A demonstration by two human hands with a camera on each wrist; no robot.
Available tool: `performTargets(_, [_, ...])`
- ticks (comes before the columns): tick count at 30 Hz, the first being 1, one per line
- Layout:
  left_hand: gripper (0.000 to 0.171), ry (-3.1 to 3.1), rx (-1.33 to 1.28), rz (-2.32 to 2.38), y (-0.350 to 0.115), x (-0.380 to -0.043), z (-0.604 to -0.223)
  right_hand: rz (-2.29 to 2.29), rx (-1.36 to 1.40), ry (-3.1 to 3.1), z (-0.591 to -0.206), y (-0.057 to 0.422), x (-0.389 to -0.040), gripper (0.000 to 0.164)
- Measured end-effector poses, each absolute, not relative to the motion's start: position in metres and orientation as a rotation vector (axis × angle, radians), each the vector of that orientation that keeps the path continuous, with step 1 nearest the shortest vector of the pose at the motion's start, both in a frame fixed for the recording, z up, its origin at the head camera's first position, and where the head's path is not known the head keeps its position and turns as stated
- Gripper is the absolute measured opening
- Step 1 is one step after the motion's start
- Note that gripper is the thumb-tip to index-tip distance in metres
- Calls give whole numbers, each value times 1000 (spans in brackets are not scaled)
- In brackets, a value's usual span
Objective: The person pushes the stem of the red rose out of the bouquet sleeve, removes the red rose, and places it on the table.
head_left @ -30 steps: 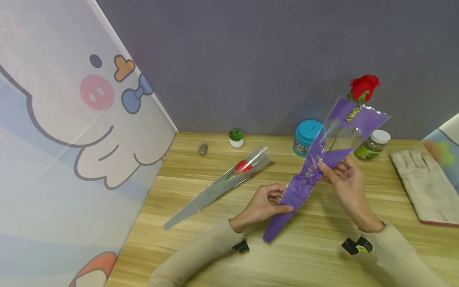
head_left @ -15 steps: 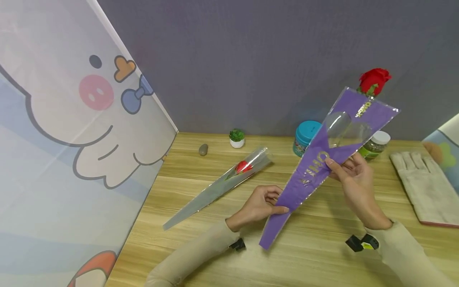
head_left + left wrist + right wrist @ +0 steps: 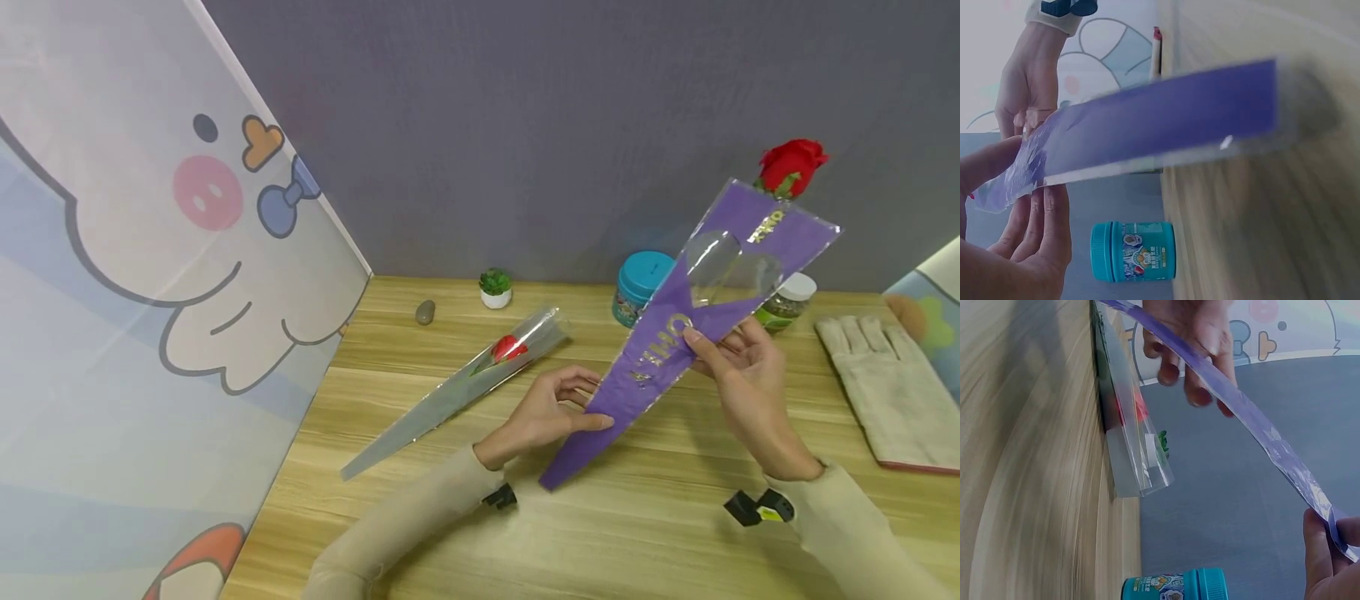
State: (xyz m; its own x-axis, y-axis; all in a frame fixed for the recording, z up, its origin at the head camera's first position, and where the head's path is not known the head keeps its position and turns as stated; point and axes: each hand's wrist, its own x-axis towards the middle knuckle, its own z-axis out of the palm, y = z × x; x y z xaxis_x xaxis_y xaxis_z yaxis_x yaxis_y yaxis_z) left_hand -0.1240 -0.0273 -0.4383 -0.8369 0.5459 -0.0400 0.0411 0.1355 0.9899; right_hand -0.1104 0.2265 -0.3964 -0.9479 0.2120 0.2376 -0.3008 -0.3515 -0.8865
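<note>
Slanting from the lower middle to the upper right of the head view, the purple wrapper [image 3: 637,358] is held in two hands, with a red rose [image 3: 793,167] standing out of its wide top. The left hand [image 3: 547,412] reaches in from the lower middle, thumb laid across the front near the narrow end and bent fingers behind, so the wrapper lies pinched between them; how firmly cannot be told. The right hand [image 3: 750,383] comes up from the lower right and pinches the right edge below the heart-shaped window, thumb in front, fingers behind. Both wrists slope inward from the bottom of the frame.

The wide end overlaps the grey wall [image 3: 480,133] in the picture, and its sides pass in front of the blue jar [image 3: 647,271] and the green-labelled jar [image 3: 780,310]. Wood of the table [image 3: 637,542] runs from under the narrow tip to the bottom edge; whether that tip touches it cannot be told. Left of centre, a clear wrapper [image 3: 442,404] lies just beside the left hand. Well to the right of the right hand, a pale glove [image 3: 896,392] lies near the frame's edge.
</note>
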Motion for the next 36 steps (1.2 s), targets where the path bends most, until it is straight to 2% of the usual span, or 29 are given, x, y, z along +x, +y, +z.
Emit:
performTargets(20, [45, 1960, 643, 1740, -13, -128, -436, 2304, 101, -1674, -400, 222, -110, 30])
performTargets(36, [38, 2015, 555, 1752, -15, -124, -441, 2264, 99, -1750, -405, 217, -108, 32])
